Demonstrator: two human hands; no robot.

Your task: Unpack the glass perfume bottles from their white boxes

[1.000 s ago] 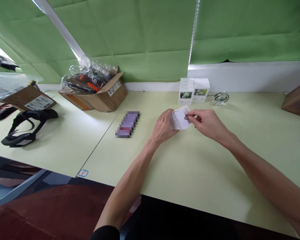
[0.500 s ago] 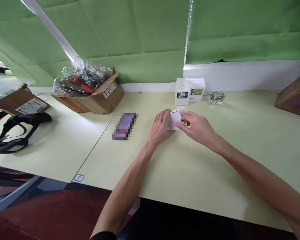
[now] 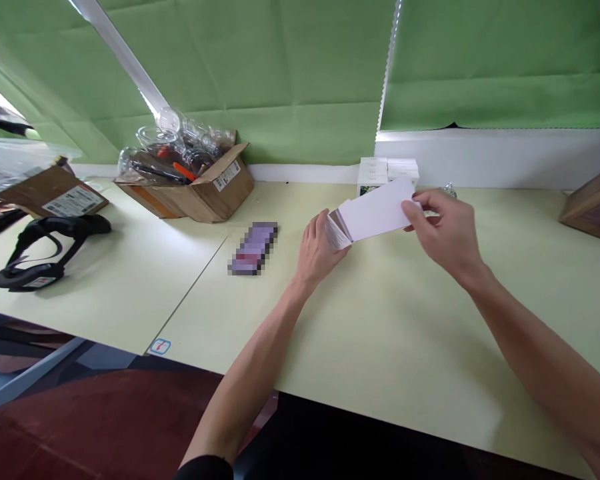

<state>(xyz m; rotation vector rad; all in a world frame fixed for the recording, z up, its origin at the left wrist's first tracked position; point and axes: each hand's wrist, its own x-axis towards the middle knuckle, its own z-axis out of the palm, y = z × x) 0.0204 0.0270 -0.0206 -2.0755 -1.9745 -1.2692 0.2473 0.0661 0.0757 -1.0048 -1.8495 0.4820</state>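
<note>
My left hand (image 3: 316, 252) is wrapped around a small white carton (image 3: 338, 235), held tilted above the table. From the carton's right end extends a long, plain white cardboard piece (image 3: 377, 210). My right hand (image 3: 447, 227) pinches the far end of that piece between thumb and fingers. Where the piece meets the carton, a shadowed gap shows; whether anything lies inside is hidden. Behind it stand small white boxes (image 3: 373, 167) with printed fronts, now partly covered by the white piece.
A dark phone-like object (image 3: 254, 248), pixelated, lies left of my hands. Further left are an open cardboard box (image 3: 230, 197) full of plastic-wrapped items and a black strap-like headset (image 3: 27, 277). A brown box (image 3: 593, 207) stands at the right. A clear shiny object (image 3: 449, 190) is mostly hidden.
My right hand has moved right and slightly up, drawing the white cardboard piece out of the carton. My left hand keeps its hold on the carton. The view has shifted slightly.
</note>
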